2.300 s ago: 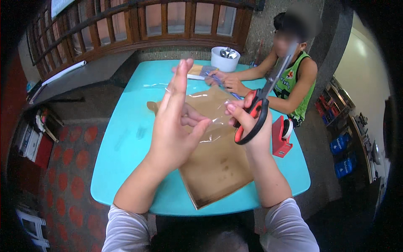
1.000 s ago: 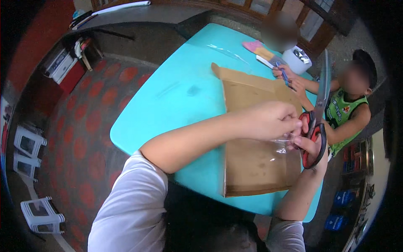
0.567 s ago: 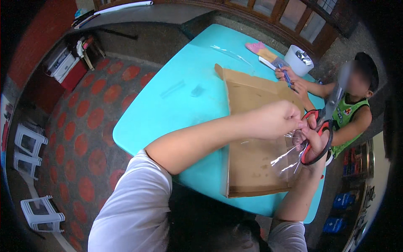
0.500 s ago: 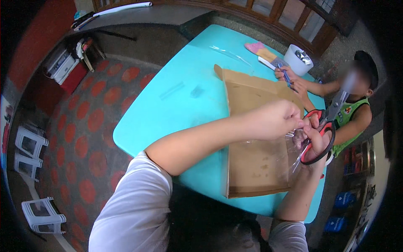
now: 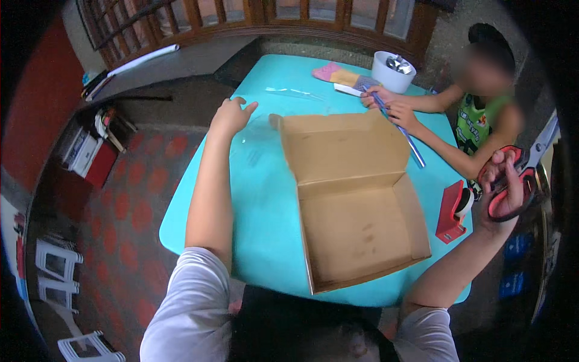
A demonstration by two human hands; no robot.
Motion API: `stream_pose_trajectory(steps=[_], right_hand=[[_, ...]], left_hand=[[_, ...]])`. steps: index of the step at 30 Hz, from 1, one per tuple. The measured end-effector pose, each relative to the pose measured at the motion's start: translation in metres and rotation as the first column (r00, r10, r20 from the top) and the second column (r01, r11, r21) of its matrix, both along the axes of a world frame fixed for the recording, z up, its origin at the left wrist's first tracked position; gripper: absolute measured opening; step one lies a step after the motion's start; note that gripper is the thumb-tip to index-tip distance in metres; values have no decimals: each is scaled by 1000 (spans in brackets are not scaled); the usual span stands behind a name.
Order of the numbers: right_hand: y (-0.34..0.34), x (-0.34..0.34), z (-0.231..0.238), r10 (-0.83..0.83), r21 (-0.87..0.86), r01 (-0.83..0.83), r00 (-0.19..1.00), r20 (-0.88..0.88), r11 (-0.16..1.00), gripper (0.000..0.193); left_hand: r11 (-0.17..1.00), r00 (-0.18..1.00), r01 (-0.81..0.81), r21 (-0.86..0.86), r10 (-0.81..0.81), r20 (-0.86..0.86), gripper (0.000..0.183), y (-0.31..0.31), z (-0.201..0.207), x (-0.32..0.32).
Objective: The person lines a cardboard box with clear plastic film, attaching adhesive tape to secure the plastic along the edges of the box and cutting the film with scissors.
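My left hand [image 5: 231, 116] is stretched over the far left part of the turquoise table [image 5: 259, 229], fingers apart and nothing seen in them. Beside it lies faint clear plastic [image 5: 259, 128], its outline hard to make out. Out past the table's right side, my right hand [image 5: 505, 186] has its fingers through the red and black handles of a pair of scissors [image 5: 540, 148], blades pointing up and away. Between my arms rests an opened brown cardboard box [image 5: 362, 229], its lid folded back. A red tape dispenser [image 5: 451, 217] stands near my right wrist.
Across the table on the right, a person in a green top holds a blue, pen-like stick [image 5: 410, 137]. A white tub [image 5: 393, 72] with metal cutlery stands at the far edge, beside a pink, yellow and grey item [image 5: 345, 77]. Another clear plastic strip [image 5: 295, 93] lies nearby.
My hands have parted: the left swung away to the far left, the right went outward with the scissors. Clear plastic no longer stretches between them. The view shifted, uncovering the box and tape dispenser.
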State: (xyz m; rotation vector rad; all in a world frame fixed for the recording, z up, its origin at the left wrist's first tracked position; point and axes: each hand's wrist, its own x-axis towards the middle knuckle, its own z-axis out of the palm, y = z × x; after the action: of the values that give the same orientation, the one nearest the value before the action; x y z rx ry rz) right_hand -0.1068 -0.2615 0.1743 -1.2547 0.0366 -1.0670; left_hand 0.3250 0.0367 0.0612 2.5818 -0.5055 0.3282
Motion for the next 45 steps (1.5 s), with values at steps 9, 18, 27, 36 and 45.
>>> stream_pose_trajectory(steps=[9, 18, 27, 36, 45], right_hand=[[-2, -34, 11, -123, -247, 128, 992, 35, 960, 15], [4, -69, 16, -431, -311, 407, 903, -9, 859, 16], [27, -69, 19, -456, -334, 432, 890, 6, 838, 16], [111, 7, 10, -90, -279, 68, 994, -68, 958, 25], [101, 59, -10, 386, 135, -372, 917, -100, 918, 30]], left_hand=[[840, 868, 393, 374, -474, 151, 61, -80, -49, 138], [805, 933, 315, 503, -360, -9, 23, -136, -72, 112], [420, 640, 346, -839, -759, -117, 9, -115, 26, 14], [-139, 191, 523, -841, -943, 274, 8, -57, 80, -176], [-214, 56, 536, -816, -956, 288, 14, -50, 74, -244]])
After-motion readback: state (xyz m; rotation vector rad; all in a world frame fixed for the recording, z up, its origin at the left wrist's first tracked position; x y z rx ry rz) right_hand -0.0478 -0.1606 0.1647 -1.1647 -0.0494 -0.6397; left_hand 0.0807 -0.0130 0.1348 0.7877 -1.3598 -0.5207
